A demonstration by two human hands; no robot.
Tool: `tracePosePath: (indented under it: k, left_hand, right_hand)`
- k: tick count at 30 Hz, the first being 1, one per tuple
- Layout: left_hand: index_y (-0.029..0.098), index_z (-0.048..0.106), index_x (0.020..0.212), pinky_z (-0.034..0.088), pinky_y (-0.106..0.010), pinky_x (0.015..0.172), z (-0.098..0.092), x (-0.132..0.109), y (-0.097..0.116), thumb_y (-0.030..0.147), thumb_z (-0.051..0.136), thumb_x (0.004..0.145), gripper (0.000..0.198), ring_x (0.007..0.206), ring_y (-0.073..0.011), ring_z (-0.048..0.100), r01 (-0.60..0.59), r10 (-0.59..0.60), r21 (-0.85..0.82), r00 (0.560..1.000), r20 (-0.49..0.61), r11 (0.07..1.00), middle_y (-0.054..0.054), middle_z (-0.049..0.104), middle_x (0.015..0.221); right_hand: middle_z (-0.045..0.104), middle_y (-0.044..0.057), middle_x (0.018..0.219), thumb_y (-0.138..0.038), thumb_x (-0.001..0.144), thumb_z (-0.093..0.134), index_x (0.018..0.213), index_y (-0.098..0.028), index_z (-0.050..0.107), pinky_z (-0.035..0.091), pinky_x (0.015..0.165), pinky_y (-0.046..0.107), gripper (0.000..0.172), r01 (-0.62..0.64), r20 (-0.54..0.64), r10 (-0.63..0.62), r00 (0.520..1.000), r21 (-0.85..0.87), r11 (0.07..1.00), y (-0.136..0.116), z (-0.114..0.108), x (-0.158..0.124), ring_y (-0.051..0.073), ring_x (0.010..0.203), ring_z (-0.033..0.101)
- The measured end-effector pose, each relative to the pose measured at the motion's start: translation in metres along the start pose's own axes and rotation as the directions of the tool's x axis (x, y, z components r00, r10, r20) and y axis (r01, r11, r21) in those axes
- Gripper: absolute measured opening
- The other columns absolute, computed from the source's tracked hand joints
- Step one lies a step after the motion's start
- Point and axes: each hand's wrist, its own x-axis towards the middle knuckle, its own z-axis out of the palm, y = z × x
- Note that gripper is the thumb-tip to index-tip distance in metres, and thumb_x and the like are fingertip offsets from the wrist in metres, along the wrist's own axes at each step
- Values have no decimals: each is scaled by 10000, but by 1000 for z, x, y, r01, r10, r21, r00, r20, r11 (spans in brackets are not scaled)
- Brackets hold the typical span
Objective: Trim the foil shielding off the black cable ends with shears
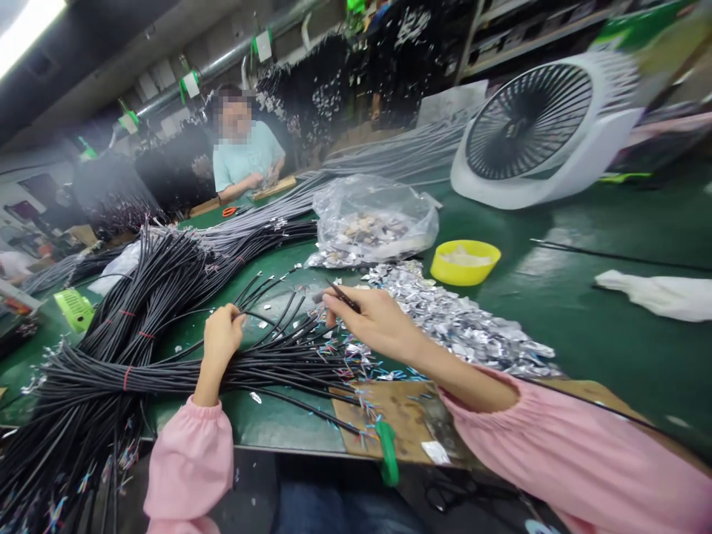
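Note:
My left hand (222,334) is closed on a black cable, just above a bundle of black cables (267,371) with stripped, coloured wire ends. My right hand (383,319) grips dark tweezers (345,295), their tip pointing left over the loose cable ends. Close to its fingertips is a small greyish piece; I cannot tell whether it is held. Right of the bundle spreads a heap of silvery foil scraps (461,319). A red band (127,378) ties the bundle at its left part.
A white fan (461,178) stands at the back right. Near it are a yellow dish (464,276) and a clear plastic bag (378,215) of scraps. A brown board (356,434) with a green strap (388,452) lies at the front edge. A co-worker (248,159) sits across the table.

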Motion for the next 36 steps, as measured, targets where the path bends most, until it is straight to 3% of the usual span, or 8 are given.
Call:
tracePosePath:
  k: [3,6,8,10,17,26,32,36]
  left_hand:
    - [163,622,832,439,-262,708,-9,5,26,217,498,839,135,733,-156,591,-77,62,-96,986,-156,992,-52,639,780]
    - [194,634,837,439,-203,642,-13,2,60,227,563,804,85,743,-123,590,-242,195,-204,955,-225,949,-17,638,818]
    - [197,650,812,438,-200,614,-9,-5,81,199,598,779,61,723,-122,586,-456,352,-349,878,-324,818,-10,631,774]
    - [195,658,795,440,-199,597,-4,-14,96,189,610,777,51,682,-112,577,-536,390,-423,836,-385,730,-5,623,744]
    - [192,668,757,399,-186,489,4,-35,101,211,609,786,69,587,-97,544,-457,278,-469,872,-402,756,5,584,658]
    - [194,682,830,411,-204,556,21,-44,101,229,562,828,126,629,-106,537,-454,278,-466,874,-398,759,-14,584,699]
    - [185,672,722,385,-222,538,14,-44,100,216,497,852,220,565,-110,513,-341,256,-596,940,-225,727,-5,581,617]
    - [172,658,702,376,-206,491,6,-42,98,276,505,849,236,542,-105,518,-242,122,-700,968,-218,671,-3,582,613]
  right_hand:
    - [534,-12,464,-329,816,450,543,-183,548,308,431,225,325,18,-71,-20,997,-28,999,-3,-1,1,101,418,431]
    - [563,0,515,-361,772,522,593,-173,591,331,435,226,269,10,-193,-2,981,42,999,-7,-2,0,111,456,456]
    - [560,2,525,-358,751,533,622,-163,609,342,430,227,246,6,-290,31,956,126,992,-10,-3,-1,111,452,451]
    - [533,-5,507,-340,741,524,646,-159,616,337,417,225,224,16,-352,50,935,183,983,-12,-3,-2,108,439,430]
    - [502,-10,489,-297,723,533,599,-170,596,360,432,227,189,36,-380,50,924,216,976,-17,-6,-5,110,453,432]
    - [530,-3,493,-240,710,526,592,-184,609,388,447,239,155,103,-404,-122,907,-67,992,-23,-4,-10,100,423,414]
    - [518,-3,461,-275,682,513,566,-173,621,351,400,225,188,-50,-316,81,945,104,993,-15,-3,-9,105,418,428]
    - [575,11,555,-360,724,529,820,-144,666,396,432,236,273,-127,-199,154,968,139,982,-11,-5,-7,126,464,491]
